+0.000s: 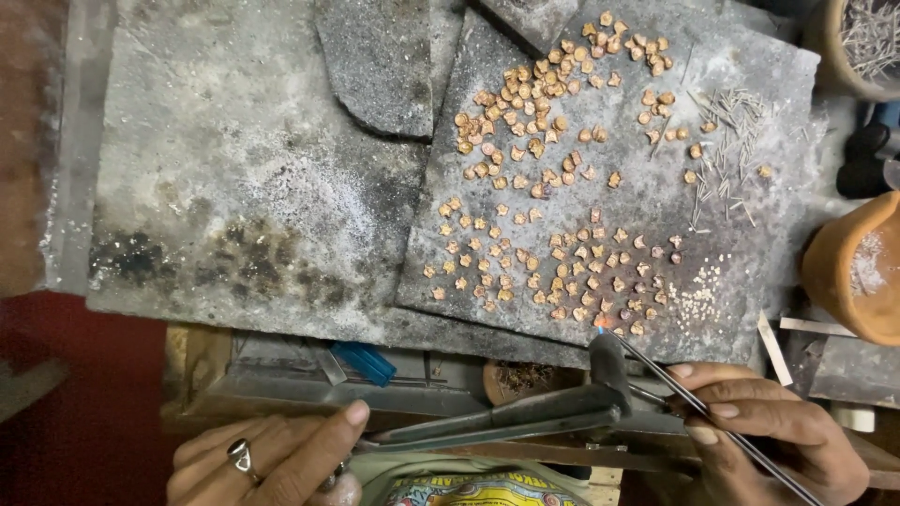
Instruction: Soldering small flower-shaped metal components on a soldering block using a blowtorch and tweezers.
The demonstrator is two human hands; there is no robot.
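Torch, dark metal, lies across the bench edge with its nozzle up at the near edge of the slab. A small flame shows at the tip, touching 1 of the pieces in the nearest row.

Left hand: thumb and fingers closed near the torch's rear end, ring on 1 finger. Whether it actually clamps the torch tube I cannot tell; the contact point is hidden at the frame edge.

Right hand: fingers pinched narrow on tweezers, a thin dark tool whose point reaches to the flame, just beside the heated piece.

Pieces: many small copper-coloured bits, spread over the grey slab in 2 loose groups, upper cluster dense, lower one in rough rows. Judged light, rigid, easily scattered; the heated one likely too hot for fingers, so tweezer tips at its edge look the sensible hold. Torch judged stiff and moderately heavy; hold well back on the tube, away from the nozzle.

Also present: pins scattered on the slab's right side, pale grains near them, clay pot at right, second grey slab at left with scorch marks.
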